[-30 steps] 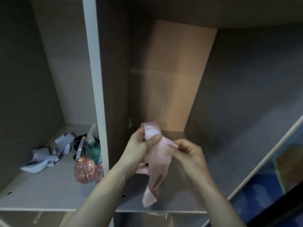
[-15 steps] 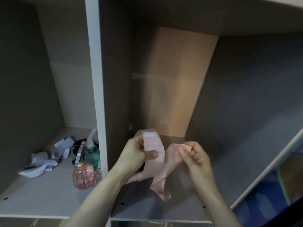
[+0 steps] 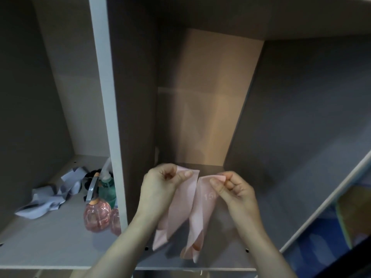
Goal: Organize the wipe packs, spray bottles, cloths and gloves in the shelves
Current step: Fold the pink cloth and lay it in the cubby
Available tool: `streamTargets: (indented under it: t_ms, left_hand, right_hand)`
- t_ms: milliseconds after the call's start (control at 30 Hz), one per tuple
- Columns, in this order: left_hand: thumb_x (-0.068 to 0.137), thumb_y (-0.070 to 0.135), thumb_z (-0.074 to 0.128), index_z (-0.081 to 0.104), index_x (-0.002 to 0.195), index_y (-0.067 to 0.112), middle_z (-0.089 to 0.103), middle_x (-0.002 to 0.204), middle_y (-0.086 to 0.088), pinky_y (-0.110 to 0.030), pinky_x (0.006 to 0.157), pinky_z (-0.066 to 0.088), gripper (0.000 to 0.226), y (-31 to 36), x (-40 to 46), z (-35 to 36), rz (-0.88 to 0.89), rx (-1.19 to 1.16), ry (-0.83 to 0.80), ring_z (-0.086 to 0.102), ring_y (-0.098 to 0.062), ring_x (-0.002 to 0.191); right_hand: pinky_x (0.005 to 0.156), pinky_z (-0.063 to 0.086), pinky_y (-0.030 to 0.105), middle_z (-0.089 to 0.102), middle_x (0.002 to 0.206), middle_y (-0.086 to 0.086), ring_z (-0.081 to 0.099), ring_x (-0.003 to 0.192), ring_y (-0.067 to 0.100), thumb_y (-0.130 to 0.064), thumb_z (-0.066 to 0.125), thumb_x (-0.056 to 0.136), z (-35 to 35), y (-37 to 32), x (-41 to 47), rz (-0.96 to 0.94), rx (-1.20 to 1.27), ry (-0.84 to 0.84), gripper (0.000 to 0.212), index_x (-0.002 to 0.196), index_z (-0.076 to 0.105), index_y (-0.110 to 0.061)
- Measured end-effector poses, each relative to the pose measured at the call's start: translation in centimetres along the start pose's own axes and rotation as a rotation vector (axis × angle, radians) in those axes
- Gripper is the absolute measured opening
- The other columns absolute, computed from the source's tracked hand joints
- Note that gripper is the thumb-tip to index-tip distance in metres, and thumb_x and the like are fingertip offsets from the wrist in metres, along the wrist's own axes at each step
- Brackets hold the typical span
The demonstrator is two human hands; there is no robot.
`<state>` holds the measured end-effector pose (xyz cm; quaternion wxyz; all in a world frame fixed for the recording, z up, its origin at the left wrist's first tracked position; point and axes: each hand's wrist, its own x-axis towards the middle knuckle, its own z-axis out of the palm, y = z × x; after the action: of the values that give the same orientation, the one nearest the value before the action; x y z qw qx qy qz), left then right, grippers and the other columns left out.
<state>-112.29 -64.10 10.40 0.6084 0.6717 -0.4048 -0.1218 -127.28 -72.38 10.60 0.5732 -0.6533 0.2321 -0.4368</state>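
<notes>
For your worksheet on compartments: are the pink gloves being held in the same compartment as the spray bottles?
No. Both hands hold the pink gloves in the compartment right of the divider, while the spray bottles stand left of it.

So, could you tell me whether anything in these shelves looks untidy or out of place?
Yes: the pale cloth in the left compartment lies crumpled, not folded, behind the pink spray bottle. Both hands hold pink gloves over the middle shelf.
</notes>
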Motion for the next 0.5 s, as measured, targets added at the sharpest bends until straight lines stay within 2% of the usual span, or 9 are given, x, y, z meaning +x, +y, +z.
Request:
streamTargets:
  t_ms: [100, 167, 233, 300, 367, 500]
  left_hand:
    - [0.07, 0.054, 0.071, 0.064, 0.058, 0.017, 0.052, 0.083, 0.006, -0.035, 0.07, 0.045, 0.039, 0.0, -0.1, 0.1, 0.148, 0.303, 0.155, 0.05, -0.019, 0.084]
    - [0.069, 0.056, 0.069, 0.066, 0.06, 0.015, 0.056, 0.097, 0.013, -0.031, 0.082, 0.039, 0.043, 0.3, -0.1, 0.1, 0.185, 0.344, 0.179, 0.048, -0.01, 0.097]
    - [0.075, 0.036, 0.075, 0.071, 0.065, 0.014, 0.068, 0.096, 0.013, -0.03, 0.082, 0.045, 0.025, 0.7, 0.0, 0.1, 0.094, 0.067, 0.074, 0.058, -0.005, 0.093]
    - [0.08, 0.022, 0.073, 0.076, 0.073, 0.018, 0.074, 0.081, 0.001, -0.028, 0.072, 0.048, 0.008, 1.4, -0.2, 0.2, -0.021, -0.211, -0.035, 0.064, -0.01, 0.08]
    - [0.083, 0.021, 0.067, 0.078, 0.084, 0.017, 0.074, 0.08, -0.007, -0.027, 0.067, 0.048, 0.011, 1.6, -0.4, 0.3, -0.03, -0.315, -0.102, 0.065, -0.015, 0.076]
    - [0.083, 0.017, 0.065, 0.074, 0.097, 0.005, 0.075, 0.087, -0.007, -0.017, 0.067, 0.051, 0.021, 1.2, -0.5, 0.8, -0.01, -0.408, -0.196, 0.069, -0.011, 0.079]
  right_hand:
    - [0.055, 0.043, 0.01, 0.065, 0.063, -0.007, 0.056, 0.058, 0.0, -0.004, 0.064, 0.084, 0.1, 0.1, 0.1, 0.006, 0.024, 0.0, 0.005, 0.079, 0.061, -0.004]
    - [0.054, 0.043, 0.01, 0.065, 0.063, -0.006, 0.055, 0.057, 0.0, -0.003, 0.064, 0.083, 0.2, 0.3, 0.2, 0.014, 0.04, 0.01, 0.006, 0.078, 0.061, -0.005]
    - [0.054, 0.043, 0.01, 0.065, 0.062, -0.006, 0.055, 0.056, 0.001, -0.002, 0.064, 0.083, 0.3, 0.4, 0.2, 0.021, 0.066, 0.016, 0.006, 0.078, 0.061, -0.004]
    - [0.053, 0.043, 0.011, 0.065, 0.063, -0.005, 0.056, 0.057, 0.001, -0.002, 0.064, 0.083, 0.5, 0.4, 0.3, 0.023, 0.089, 0.021, 0.007, 0.077, 0.061, -0.005]
    - [0.054, 0.045, 0.013, 0.067, 0.066, -0.002, 0.058, 0.059, 0.004, -0.007, 0.066, 0.081, 0.7, 0.2, 0.5, 0.025, 0.111, 0.018, 0.005, 0.077, 0.062, -0.007]
    - [0.058, 0.048, 0.018, 0.069, 0.07, 0.004, 0.061, 0.065, 0.01, -0.02, 0.071, 0.075, 1.0, -0.2, 0.9, 0.003, 0.078, 0.035, 0.01, 0.077, 0.067, -0.012]
